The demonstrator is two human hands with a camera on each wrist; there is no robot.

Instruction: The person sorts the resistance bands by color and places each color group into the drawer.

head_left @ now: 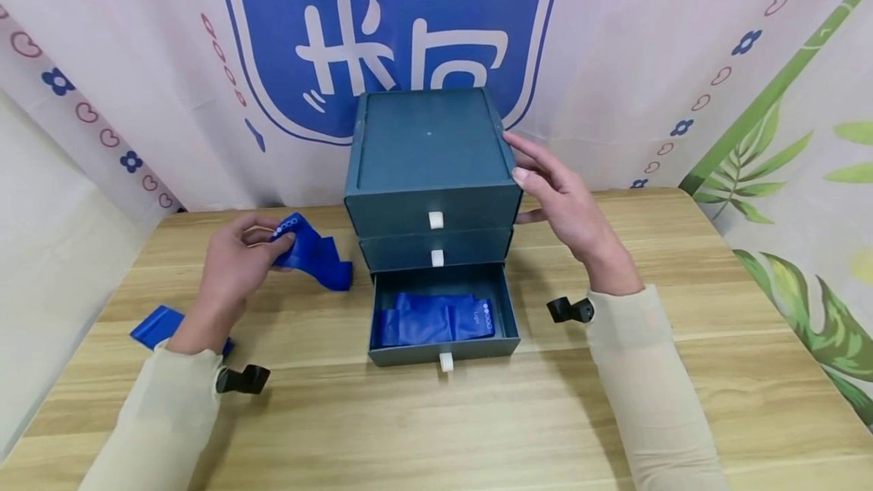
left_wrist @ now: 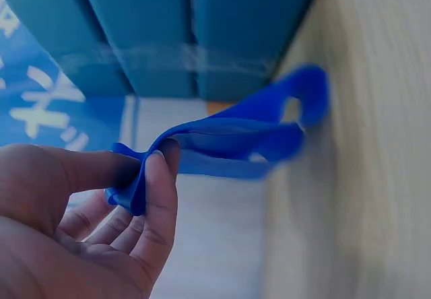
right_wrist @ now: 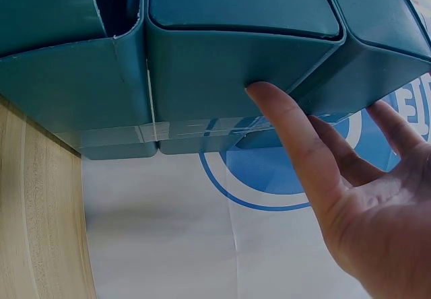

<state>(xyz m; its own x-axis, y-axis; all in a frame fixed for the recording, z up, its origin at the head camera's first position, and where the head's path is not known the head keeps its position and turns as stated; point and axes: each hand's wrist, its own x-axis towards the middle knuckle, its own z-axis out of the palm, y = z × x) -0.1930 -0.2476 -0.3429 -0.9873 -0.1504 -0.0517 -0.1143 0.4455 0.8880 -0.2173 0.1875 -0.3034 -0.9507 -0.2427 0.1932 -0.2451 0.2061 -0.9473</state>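
My left hand [head_left: 233,267] pinches one end of a blue resistance band [head_left: 310,252] between thumb and fingers, left of a teal three-drawer cabinet [head_left: 431,142]. In the left wrist view the rest of the band [left_wrist: 236,134] hangs in loose folds away from the fingertips. Extended fingers of my right hand [head_left: 571,207] rest along the cabinet's right side near its top; the right wrist view has the thumb against the drawer unit's side wall. The bottom drawer [head_left: 409,357] is pulled out, with a folded blue band [head_left: 436,320] printed with white circles lying inside.
Another blue band [head_left: 158,324] lies on the wooden table [head_left: 450,430], partly hidden behind the left forearm. White knobs mark the drawers, and the upper two drawers are closed. A printed curtain [head_left: 600,82] hangs behind the cabinet. Black camera mounts stick out from both wrists.
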